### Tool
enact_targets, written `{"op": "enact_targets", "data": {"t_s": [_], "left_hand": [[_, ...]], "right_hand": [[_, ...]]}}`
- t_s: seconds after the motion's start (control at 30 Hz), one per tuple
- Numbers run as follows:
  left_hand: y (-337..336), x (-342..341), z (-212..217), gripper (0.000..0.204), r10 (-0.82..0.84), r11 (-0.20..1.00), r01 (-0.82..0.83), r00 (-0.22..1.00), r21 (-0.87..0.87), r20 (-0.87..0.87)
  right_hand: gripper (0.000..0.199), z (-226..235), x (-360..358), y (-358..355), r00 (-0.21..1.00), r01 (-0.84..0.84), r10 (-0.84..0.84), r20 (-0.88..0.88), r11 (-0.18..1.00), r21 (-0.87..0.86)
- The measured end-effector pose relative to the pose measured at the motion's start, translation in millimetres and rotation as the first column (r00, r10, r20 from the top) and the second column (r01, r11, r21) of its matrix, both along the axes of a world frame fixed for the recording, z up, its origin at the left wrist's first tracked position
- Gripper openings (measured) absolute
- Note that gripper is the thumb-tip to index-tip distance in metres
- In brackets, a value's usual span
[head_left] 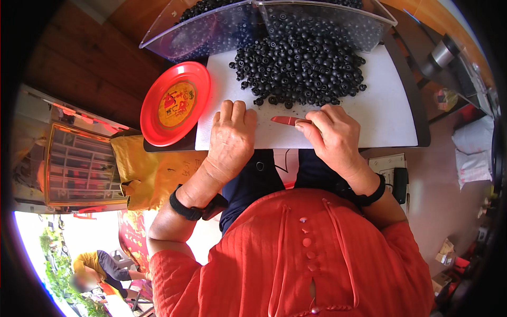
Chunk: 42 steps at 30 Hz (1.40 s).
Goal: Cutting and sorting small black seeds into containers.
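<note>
My right hand (335, 132) is closed on a small knife (283, 120) with a reddish blade that points left, just above the white board (391, 105). My left hand (231, 136) is at the board's near left part, back up, with fingers bent and close together. Its fingertips are hidden, so anything held there cannot be made out. Beyond both hands lies a heap of small round black pieces (303, 61), some showing a ring or hole. A few loose pieces lie at the heap's near edge, and dark crumbs are scattered on the board near the blade.
A red plate (149, 113) with a yellow centre overlaps the board's left edge. Behind the heap stands a clear plastic bin (211, 31) with more black pieces. A yellow sack (142, 166) is at the left, and a seated person (103, 272) is at the lower left.
</note>
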<state>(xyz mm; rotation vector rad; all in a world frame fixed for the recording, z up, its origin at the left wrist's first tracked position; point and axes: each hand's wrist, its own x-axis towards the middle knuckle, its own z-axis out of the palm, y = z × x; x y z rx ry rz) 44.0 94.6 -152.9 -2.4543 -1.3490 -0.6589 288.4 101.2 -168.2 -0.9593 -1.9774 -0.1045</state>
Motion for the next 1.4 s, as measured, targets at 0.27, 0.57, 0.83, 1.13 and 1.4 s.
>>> {"op": "enact_targets", "data": {"t_s": [0.27, 0.57, 0.83, 1.13, 1.4], "left_hand": [[-20, 0, 7, 0.022, 0.322, 0.738, 0.490, 0.350, -0.465, 0.880], [-21, 21, -5, 0.025, 0.495, 0.593, 0.779, -0.152, -0.204, 0.856], [-20, 27, -11, 0.025, 0.492, 0.593, 0.787, -0.186, -0.171, 0.850], [-21, 31, -13, 0.029, 0.428, 0.650, 0.735, -0.143, -0.194, 0.892], [-22, 32, -12, 0.027, 0.424, 0.648, 0.737, -0.139, -0.192, 0.895]], "right_hand": [[0.017, 5, 6, -5, 0.954, -0.134, 0.063, -0.292, 0.964, -0.230], [0.026, 12, 2, -12, 0.889, -0.321, 0.086, -0.451, 0.818, -0.477], [0.029, 13, -1, -12, 0.922, -0.256, 0.055, -0.383, 0.827, -0.500], [0.033, 14, -3, -12, 0.951, -0.194, 0.042, -0.305, 0.852, -0.486], [0.033, 14, -2, -11, 0.951, -0.203, 0.050, -0.305, 0.847, -0.492]]}}
